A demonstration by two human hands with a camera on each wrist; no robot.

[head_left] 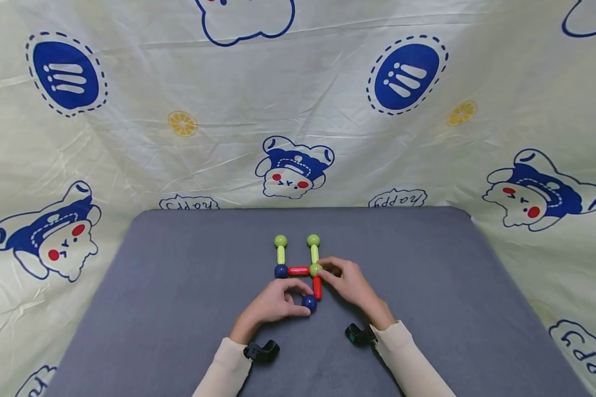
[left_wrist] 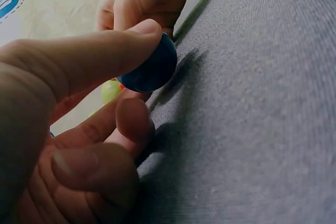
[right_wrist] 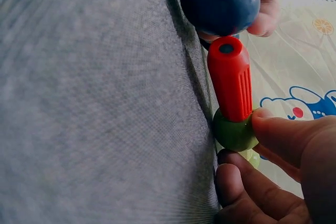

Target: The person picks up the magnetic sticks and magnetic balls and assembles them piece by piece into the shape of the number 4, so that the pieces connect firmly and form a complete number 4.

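Note:
My left hand (head_left: pixel 272 302) pinches a dark blue ball (head_left: pixel 309 302) between thumb and fingers, low over the grey table. My right hand (head_left: pixel 350 282) grips a green ball (head_left: pixel 315 269) at the corner of a ball-and-rod construction. From that green ball a red rod (right_wrist: pixel 231 80) points toward me, its free end showing a dark round tip close to the blue ball. Another red rod (head_left: pixel 299 271) runs left to a second blue ball (head_left: pixel 281 271). Two light green rods, the left (head_left: pixel 281 255) and the right (head_left: pixel 314 254), extend away from me, each topped by a green ball.
The grey table (head_left: pixel 189 309) spreads around the construction. Behind it hangs a pale printed cloth (head_left: pixel 144 71) with cartoon figures, which also borders both sides. A black wrist camera sits on each wrist, left (head_left: pixel 262 352) and right (head_left: pixel 360 334).

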